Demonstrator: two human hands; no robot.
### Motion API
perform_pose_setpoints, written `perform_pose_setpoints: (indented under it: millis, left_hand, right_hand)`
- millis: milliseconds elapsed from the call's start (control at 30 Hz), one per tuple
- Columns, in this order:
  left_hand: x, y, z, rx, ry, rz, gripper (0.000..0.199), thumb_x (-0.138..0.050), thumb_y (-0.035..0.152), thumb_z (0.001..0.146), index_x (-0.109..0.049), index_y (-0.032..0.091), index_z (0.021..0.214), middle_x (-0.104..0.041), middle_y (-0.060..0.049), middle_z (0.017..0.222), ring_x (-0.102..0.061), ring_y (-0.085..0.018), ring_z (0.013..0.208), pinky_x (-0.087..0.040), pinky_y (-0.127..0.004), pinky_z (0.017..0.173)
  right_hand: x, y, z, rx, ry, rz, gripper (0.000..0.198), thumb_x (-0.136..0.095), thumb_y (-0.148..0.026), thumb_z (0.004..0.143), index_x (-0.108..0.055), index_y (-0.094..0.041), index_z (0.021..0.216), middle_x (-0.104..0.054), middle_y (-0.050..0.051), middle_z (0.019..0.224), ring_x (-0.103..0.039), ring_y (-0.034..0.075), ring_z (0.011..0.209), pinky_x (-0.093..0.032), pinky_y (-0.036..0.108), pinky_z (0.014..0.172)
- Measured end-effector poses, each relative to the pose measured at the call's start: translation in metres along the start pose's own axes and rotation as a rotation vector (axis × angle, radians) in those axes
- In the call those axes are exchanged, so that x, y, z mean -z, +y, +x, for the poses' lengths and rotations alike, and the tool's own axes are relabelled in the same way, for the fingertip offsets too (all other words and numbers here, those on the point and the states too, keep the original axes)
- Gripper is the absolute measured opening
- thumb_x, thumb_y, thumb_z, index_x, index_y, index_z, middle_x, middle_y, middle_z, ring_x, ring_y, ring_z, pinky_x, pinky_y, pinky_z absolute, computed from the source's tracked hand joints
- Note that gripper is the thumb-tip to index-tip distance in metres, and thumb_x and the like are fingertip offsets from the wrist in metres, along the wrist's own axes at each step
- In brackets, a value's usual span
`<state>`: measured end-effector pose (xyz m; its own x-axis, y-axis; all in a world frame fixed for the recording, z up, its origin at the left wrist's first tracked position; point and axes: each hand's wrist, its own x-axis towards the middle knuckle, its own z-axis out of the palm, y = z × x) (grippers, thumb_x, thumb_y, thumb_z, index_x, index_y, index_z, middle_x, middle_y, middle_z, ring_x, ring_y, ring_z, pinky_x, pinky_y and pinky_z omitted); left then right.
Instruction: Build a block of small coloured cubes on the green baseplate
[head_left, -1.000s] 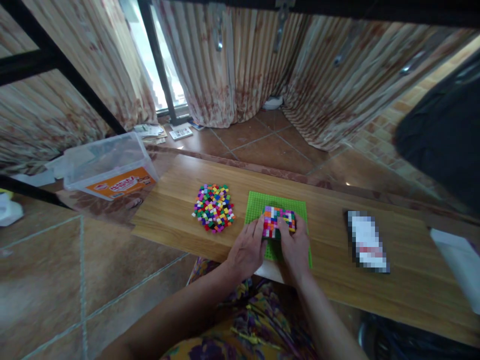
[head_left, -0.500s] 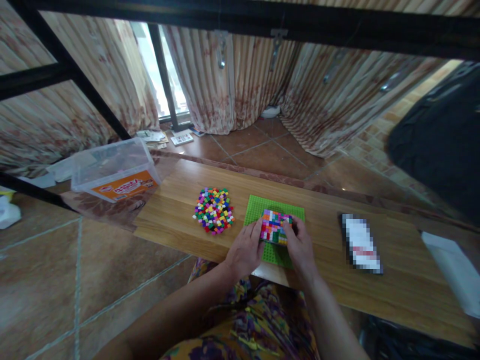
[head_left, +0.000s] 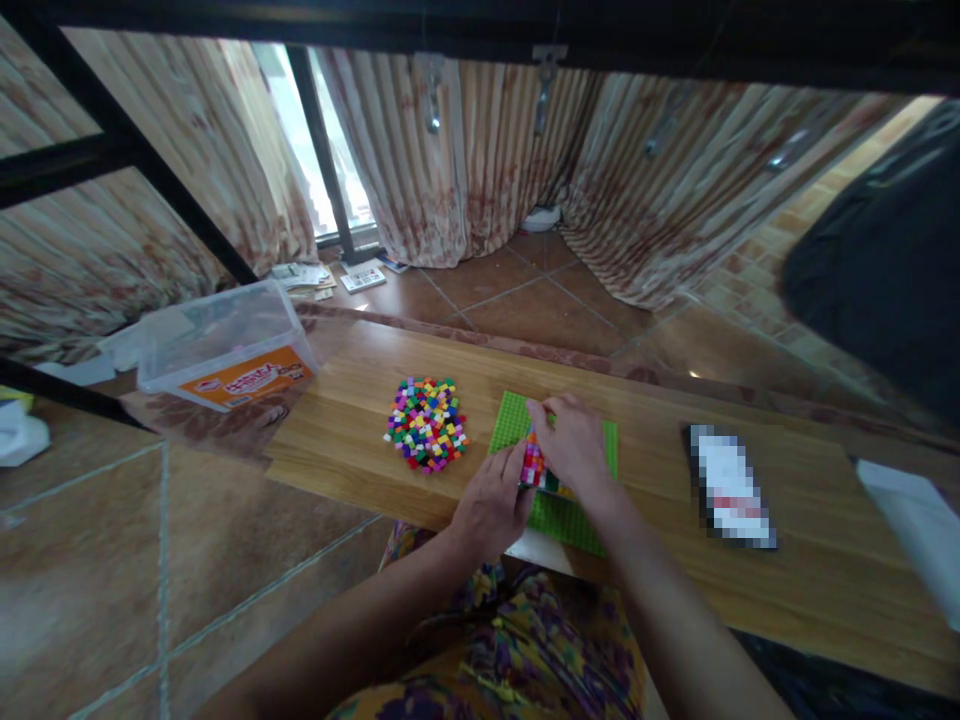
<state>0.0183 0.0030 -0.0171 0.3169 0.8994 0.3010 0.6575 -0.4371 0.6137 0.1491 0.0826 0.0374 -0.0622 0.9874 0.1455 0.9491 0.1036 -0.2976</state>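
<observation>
A block of many small coloured bricks (head_left: 533, 465) sits over a green studded baseplate (head_left: 566, 525) near the front edge of the wooden board. My left hand (head_left: 491, 505) grips the left side of this block, its fingers close together along the edge. Lying across the top is my right hand (head_left: 576, 445), fingers bent over the far part and hiding most of the block. Whether the block touches the baseplate I cannot tell. To the left lies a loose pile of small coloured bricks (head_left: 426, 425), apart from both hands.
The wooden board (head_left: 345, 440) carries a blurred-out, dark-edged flat object (head_left: 731, 485) on the right. Behind its left end stands a clear plastic box (head_left: 225, 330) with an orange label. A white flat item (head_left: 907, 520) lies at the right end. Dark metal bars cross above.
My right hand has moved from the block's right edge up and over its top, now covering much of it. My left hand stays at the left side.
</observation>
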Motion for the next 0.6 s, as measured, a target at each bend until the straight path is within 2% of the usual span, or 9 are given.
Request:
perform_pose_setpoints:
  millis: [33,133,333,600]
  left_hand:
    - [0.0,0.0,0.0,0.007,-0.005,0.0,0.056,-0.048,0.025,0.092,-0.031,0.01,0.143,-0.053,-0.018,0.133,-0.051,-0.029,0.121,-0.046,-0.049,0.103]
    - [0.001,0.001,0.001,0.018,-0.026,0.0,0.056,-0.048,0.025,0.092,-0.031,0.009,0.143,-0.053,-0.019,0.131,-0.051,-0.029,0.122,-0.046,-0.048,0.103]
    - [0.002,0.0,0.001,0.032,-0.056,-0.003,0.058,-0.048,0.024,0.092,-0.029,0.011,0.144,-0.052,-0.018,0.133,-0.05,-0.029,0.123,-0.045,-0.048,0.105]
    - [0.003,0.001,-0.001,0.026,-0.056,-0.009,0.06,-0.048,0.024,0.091,-0.027,0.01,0.146,-0.051,-0.019,0.135,-0.05,-0.029,0.124,-0.045,-0.048,0.106]
  right_hand:
    - [-0.002,-0.004,0.004,-0.01,-0.064,-0.037,0.051,-0.032,-0.046,0.098,-0.07,-0.018,0.08,-0.071,0.014,0.089,-0.064,0.025,0.088,-0.043,0.037,0.082]
    - [-0.008,-0.009,0.009,-0.022,-0.129,-0.062,0.055,-0.031,-0.048,0.099,-0.07,-0.019,0.076,-0.072,0.014,0.08,-0.067,0.025,0.079,-0.044,0.036,0.075]
    - [-0.01,-0.006,0.01,-0.027,-0.143,-0.09,0.055,-0.03,-0.049,0.099,-0.071,-0.02,0.08,-0.074,0.014,0.086,-0.068,0.025,0.084,-0.045,0.034,0.074]
    - [-0.007,-0.006,0.022,-0.092,-0.145,-0.128,0.066,-0.025,-0.057,0.098,-0.076,-0.019,0.079,-0.074,0.016,0.081,-0.069,0.028,0.077,-0.045,0.037,0.068]
